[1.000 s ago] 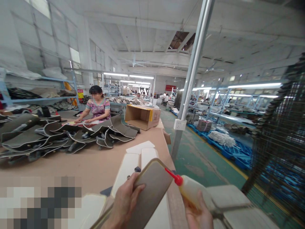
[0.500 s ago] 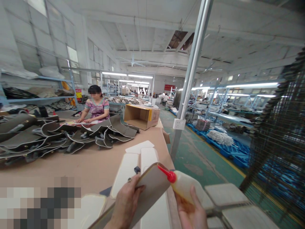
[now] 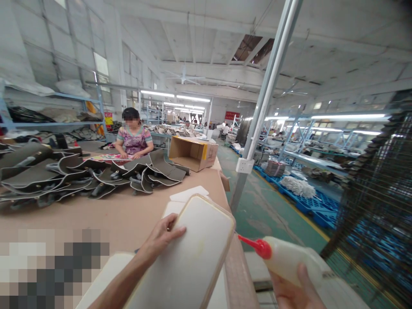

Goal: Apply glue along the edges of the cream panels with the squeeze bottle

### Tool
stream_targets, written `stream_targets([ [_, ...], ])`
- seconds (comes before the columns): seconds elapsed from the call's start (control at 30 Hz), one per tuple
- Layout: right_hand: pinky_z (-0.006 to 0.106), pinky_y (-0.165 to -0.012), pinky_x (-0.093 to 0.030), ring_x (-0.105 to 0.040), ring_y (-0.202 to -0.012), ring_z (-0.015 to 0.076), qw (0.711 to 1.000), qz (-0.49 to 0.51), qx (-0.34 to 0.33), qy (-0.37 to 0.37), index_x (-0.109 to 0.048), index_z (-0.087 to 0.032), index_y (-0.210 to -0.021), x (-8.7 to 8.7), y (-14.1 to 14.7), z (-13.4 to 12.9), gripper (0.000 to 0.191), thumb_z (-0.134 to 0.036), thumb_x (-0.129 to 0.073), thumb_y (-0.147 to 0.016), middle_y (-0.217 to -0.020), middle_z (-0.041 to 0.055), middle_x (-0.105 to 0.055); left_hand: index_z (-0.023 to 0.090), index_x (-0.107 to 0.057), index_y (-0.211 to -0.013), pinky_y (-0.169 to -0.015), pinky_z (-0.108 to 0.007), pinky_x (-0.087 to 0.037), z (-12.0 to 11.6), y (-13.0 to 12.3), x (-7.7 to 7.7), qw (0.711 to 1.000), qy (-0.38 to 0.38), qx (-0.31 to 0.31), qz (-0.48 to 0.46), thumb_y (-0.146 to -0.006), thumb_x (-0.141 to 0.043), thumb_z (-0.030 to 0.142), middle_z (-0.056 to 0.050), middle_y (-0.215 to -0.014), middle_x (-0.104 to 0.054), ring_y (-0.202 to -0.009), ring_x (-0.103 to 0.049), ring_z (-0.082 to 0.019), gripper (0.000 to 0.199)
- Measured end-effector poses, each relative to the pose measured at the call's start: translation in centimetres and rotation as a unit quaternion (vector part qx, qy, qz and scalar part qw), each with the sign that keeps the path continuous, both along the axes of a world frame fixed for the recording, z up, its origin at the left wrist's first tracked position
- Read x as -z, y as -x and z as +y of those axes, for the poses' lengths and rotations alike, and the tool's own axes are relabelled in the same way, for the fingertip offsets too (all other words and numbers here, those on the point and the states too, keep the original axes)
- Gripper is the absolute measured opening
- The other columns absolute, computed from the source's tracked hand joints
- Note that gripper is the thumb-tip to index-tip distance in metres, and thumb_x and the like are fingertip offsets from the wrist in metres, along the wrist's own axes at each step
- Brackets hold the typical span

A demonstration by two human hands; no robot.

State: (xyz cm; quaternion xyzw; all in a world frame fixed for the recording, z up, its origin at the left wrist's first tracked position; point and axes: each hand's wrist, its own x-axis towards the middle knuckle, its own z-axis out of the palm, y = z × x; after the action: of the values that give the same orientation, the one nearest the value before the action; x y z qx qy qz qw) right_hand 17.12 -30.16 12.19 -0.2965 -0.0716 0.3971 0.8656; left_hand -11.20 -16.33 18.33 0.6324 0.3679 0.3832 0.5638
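Note:
A long white panel (image 3: 193, 240) with rounded corners and a yellowish edge is gripped along its left side by my left hand (image 3: 162, 236), thumb on its face. My right hand (image 3: 289, 283) is wrapped round a translucent glue bottle (image 3: 286, 257) with a red nozzle. The bottle lies tilted, its tip pointing left beside the panel's right edge, with a small gap between them. Beneath and behind the panel, other white panels (image 3: 189, 194) rest on the table (image 3: 128, 219), partly hidden.
Dark grey folded pieces (image 3: 96, 174) are heaped at the left. An open cardboard box (image 3: 193, 152) stands at the table's far end, near a seated co-worker (image 3: 133, 137). A metal post (image 3: 257, 116) rises beside the table's right edge. Blue pallets (image 3: 299, 197) line the aisle.
My left hand has turned the panel so its white face shows. The bottle has moved right, and its nozzle has left the panel's edge.

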Motion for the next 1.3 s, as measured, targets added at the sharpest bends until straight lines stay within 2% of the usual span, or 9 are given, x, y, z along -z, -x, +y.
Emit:
stream_targets([
  [0.17,0.039,-0.099,-0.043,-0.055,-0.112,0.0263,0.987,-0.113,0.110,-0.027,-0.058,-0.019,-0.121,-4.0,0.3,0.1,0.057,-0.041,-0.074,-0.071,-0.121,0.0072,-0.061,0.014,-0.057,-0.090,-0.063,-0.028,-0.045,-0.1,0.8,-0.7,0.998,0.042,0.036,0.008,-0.059,-0.073,0.049,-0.002,-0.080,-0.063,-0.074,-0.061,-0.021,0.049],
  [0.33,0.044,-0.110,-0.025,-0.047,-0.121,0.0257,0.990,-0.069,0.122,-0.020,-0.062,-0.022,-0.115,-6.2,0.2,0.1,0.059,-0.036,-0.083,-0.061,-0.123,0.0028,-0.060,0.014,-0.059,-0.090,-0.063,-0.027,-0.045,-0.2,1.3,-1.2,0.999,0.028,0.016,0.024,-0.058,-0.073,0.050,-0.002,-0.079,-0.064,-0.073,-0.060,-0.020,0.050],
  [0.43,0.036,-0.102,-0.039,-0.050,-0.117,0.0243,0.997,0.010,0.075,0.011,-0.061,-0.021,-0.116,-4.7,0.6,0.5,0.067,-0.036,-0.086,-0.055,-0.121,0.0041,-0.061,0.015,-0.059,-0.091,-0.062,-0.026,-0.044,-0.3,1.3,-0.9,1.000,0.013,-0.001,0.016,-0.060,-0.073,0.051,-0.002,-0.081,-0.065,-0.073,-0.059,-0.019,0.050],
  [0.5,0.030,-0.085,-0.051,-0.056,-0.109,0.0245,0.998,0.048,0.026,0.032,-0.060,-0.017,-0.118,-3.5,1.3,0.9,0.073,-0.037,-0.087,-0.053,-0.118,0.0085,-0.063,0.015,-0.060,-0.091,-0.062,-0.025,-0.043,-0.3,1.2,-0.5,1.000,0.002,-0.007,0.023,-0.061,-0.072,0.051,-0.002,-0.081,-0.066,-0.073,-0.059,-0.018,0.048],
  [0.63,0.030,-0.069,-0.057,-0.064,-0.093,0.0259,0.997,0.068,-0.028,0.039,-0.060,-0.014,-0.117,-3.0,2.7,1.7,0.078,-0.038,-0.089,-0.049,-0.109,0.0128,-0.066,0.015,-0.060,-0.087,-0.062,-0.025,-0.043,-0.1,0.9,0.2,0.999,0.006,0.009,0.038,-0.060,-0.072,0.053,-0.002,-0.078,-0.065,-0.072,-0.059,-0.019,0.049],
  [0.83,0.027,-0.074,-0.055,-0.065,-0.091,0.0218,0.999,-0.022,0.038,0.021,-0.062,-0.021,-0.116,-3.9,2.9,1.0,0.066,-0.041,-0.085,-0.057,-0.106,0.0055,-0.068,0.013,-0.060,-0.090,-0.065,-0.027,-0.044,0.6,1.2,0.2,0.999,0.020,0.022,0.044,-0.059,-0.072,0.050,-0.002,-0.078,-0.064,-0.076,-0.061,-0.022,0.049],
  [1.03,0.030,-0.082,-0.052,-0.066,-0.083,0.0203,0.989,-0.140,0.039,0.011,-0.057,-0.020,-0.122,-1.1,3.1,0.7,0.067,-0.037,-0.083,-0.063,-0.089,0.0037,-0.071,0.014,-0.059,-0.088,-0.059,-0.025,-0.041,0.9,1.0,0.7,0.999,0.015,0.016,0.041,-0.064,-0.069,0.047,-0.002,-0.079,-0.065,-0.069,-0.059,-0.018,0.042],
  [1.2,0.025,-0.080,-0.051,-0.064,-0.082,0.0165,0.980,-0.175,0.093,0.009,-0.054,-0.020,-0.125,0.4,3.6,2.0,0.073,-0.029,-0.086,-0.060,-0.100,0.0033,-0.069,0.013,-0.059,-0.088,-0.058,-0.025,-0.042,1.1,0.3,1.1,0.999,0.028,0.027,0.016,-0.065,-0.070,0.045,-0.001,-0.077,-0.064,-0.067,-0.059,-0.018,0.041],
  [1.3,0.026,-0.074,-0.053,-0.063,-0.080,0.0173,0.978,-0.186,0.088,0.027,-0.054,-0.019,-0.123,2.5,5.4,1.6,0.075,-0.028,-0.088,-0.056,-0.095,0.0025,-0.068,0.014,-0.058,-0.091,-0.059,-0.027,-0.044,1.8,0.3,1.6,0.998,0.057,0.010,-0.007,-0.062,-0.073,0.044,-0.002,-0.076,-0.065,-0.068,-0.061,-0.019,0.044],
])
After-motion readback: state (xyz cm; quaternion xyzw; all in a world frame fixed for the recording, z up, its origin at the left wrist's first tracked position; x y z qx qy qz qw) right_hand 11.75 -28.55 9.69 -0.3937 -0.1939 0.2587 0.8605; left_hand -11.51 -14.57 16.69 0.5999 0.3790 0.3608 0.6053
